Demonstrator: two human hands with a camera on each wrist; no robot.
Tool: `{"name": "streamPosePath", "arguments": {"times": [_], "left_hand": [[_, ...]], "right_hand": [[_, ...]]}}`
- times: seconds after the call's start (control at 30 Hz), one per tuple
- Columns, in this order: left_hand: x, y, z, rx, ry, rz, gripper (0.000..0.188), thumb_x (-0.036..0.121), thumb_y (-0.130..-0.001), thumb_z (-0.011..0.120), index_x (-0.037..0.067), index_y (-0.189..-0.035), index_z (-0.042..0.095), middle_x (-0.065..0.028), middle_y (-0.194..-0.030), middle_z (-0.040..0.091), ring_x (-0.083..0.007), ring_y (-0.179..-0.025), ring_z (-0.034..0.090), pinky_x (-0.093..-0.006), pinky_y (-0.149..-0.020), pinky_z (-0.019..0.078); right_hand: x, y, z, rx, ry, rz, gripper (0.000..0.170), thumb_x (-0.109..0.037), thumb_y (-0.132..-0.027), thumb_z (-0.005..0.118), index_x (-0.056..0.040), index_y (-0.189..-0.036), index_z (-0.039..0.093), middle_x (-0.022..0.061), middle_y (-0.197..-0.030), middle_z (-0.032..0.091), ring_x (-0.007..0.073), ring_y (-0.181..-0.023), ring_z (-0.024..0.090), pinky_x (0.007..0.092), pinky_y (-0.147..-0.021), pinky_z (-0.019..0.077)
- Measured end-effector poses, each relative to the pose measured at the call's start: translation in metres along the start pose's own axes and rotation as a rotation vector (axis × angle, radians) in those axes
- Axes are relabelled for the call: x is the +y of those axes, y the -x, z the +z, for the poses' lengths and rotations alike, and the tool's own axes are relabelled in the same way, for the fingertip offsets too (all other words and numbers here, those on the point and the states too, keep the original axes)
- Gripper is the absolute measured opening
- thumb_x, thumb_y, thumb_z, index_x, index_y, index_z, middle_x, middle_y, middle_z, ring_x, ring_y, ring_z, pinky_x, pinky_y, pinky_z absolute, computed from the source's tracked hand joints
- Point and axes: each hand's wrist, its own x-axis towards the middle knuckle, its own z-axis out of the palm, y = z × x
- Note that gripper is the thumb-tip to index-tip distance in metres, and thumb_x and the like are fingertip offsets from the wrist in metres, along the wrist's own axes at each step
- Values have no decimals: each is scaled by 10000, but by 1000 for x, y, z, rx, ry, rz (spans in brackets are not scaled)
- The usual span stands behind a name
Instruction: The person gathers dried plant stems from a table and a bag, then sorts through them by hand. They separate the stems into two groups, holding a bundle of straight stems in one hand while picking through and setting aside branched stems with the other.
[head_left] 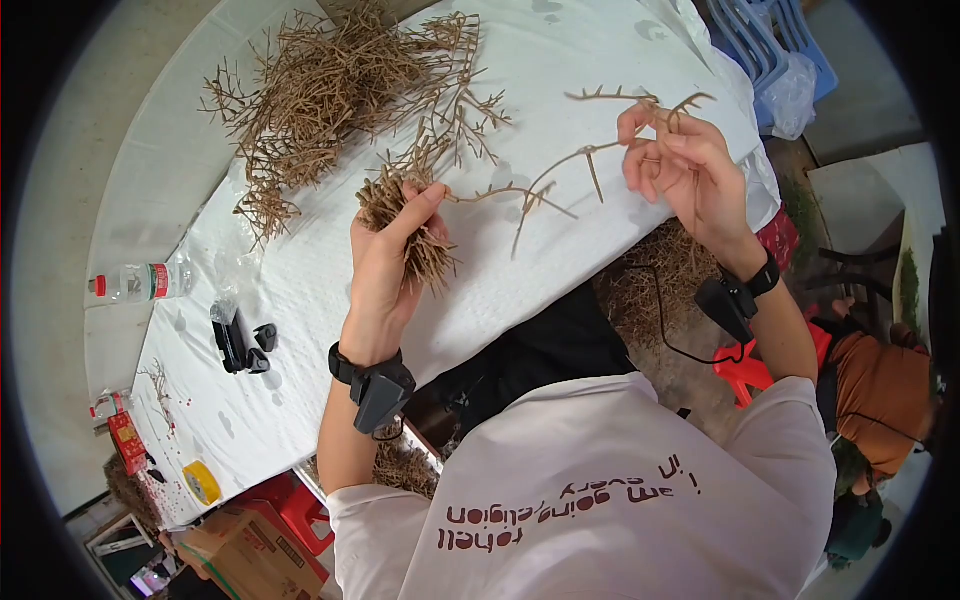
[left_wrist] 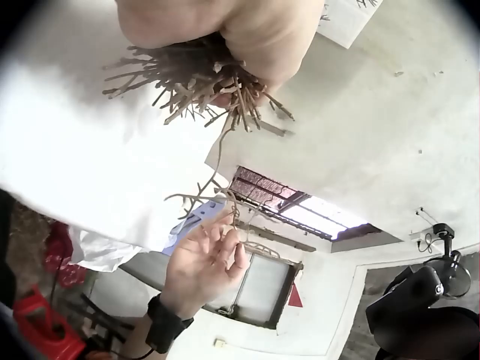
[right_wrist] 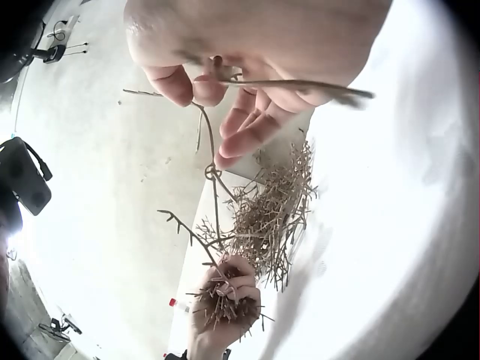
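My left hand (head_left: 385, 265) grips a thick bundle of brown twigs (head_left: 430, 262), its thumb across the stems. From the thumb side of that bundle a long branched twig (head_left: 585, 152) stretches across to my right hand (head_left: 700, 180), which pinches its far end between thumb and fingers. In the left wrist view the stem ends of the bundle (left_wrist: 217, 82) fan out below the palm. The right wrist view shows the long twig (right_wrist: 213, 142) running from the right fingertips down to the left hand (right_wrist: 217, 315).
A large heap of twigs (head_left: 330, 90) lies on the white-covered table (head_left: 300, 310). Left of it are a plastic bottle (head_left: 145, 282), black devices (head_left: 230, 340) and yellow tape (head_left: 201, 482). Blue stacked chairs (head_left: 770, 50) stand beyond the table; another person (head_left: 880, 390) is at the right.
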Motion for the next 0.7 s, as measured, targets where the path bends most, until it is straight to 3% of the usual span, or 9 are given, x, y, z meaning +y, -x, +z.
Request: {"name": "streamPosePath", "arguments": {"times": [0.03, 0.2, 0.33, 0.47, 0.57, 0.7], "left_hand": [[0, 0, 0, -10, 1, -19, 135, 42, -901, 730, 39, -890, 596, -95, -893, 679, -117, -628, 573, -270, -584, 474], [-1, 4, 1, -45, 34, -68, 122, 56, -911, 722, 40, -893, 602, -101, -896, 684, -116, -630, 577, -271, -580, 471], [-3, 6, 4, -23, 53, -39, 112, 54, -924, 706, 51, -888, 600, -113, -913, 694, -114, -630, 576, -266, -577, 467], [6, 2, 2, 132, 144, 229, 122, 35, -931, 694, 60, -876, 588, -106, -902, 697, -106, -630, 565, -255, -574, 449], [21, 9, 2, 221, 81, 440, 95, 27, -926, 704, 40, -903, 613, -66, -858, 681, -98, -629, 561, -240, -570, 431], [77, 26, -42, 595, -118, 957, 67, 8, -925, 704, -6, -972, 659, -39, -828, 655, -63, -622, 516, -221, -563, 414]], "right_hand": [[0, 0, 2, 66, 50, -29, 310, -242, -990, 421, 37, -948, 548, 245, -1110, 613, 276, -944, 672, 283, -698, 528], [8, -1, 2, 27, -15, -97, 260, -204, -1008, 452, 26, -958, 560, 228, -1133, 624, 298, -987, 677, 292, -718, 544], [8, -2, 19, 241, -203, -49, 229, -165, -1039, 483, 31, -981, 587, 200, -1076, 658, 277, -999, 688, 293, -749, 549], [19, -3, 1, 74, -359, -33, 201, -140, -1055, 503, 16, -979, 606, 169, -1013, 693, 249, -994, 700, 283, -813, 551], [23, -3, 21, 333, -145, 23, 214, -155, -1060, 508, -5, -943, 608, 156, -948, 702, 223, -964, 711, 258, -836, 547], [36, 2, -40, 576, 26, -30, 221, -172, -1058, 488, -21, -937, 595, 193, -1036, 707, 263, -1024, 699, 299, -940, 521]]}}
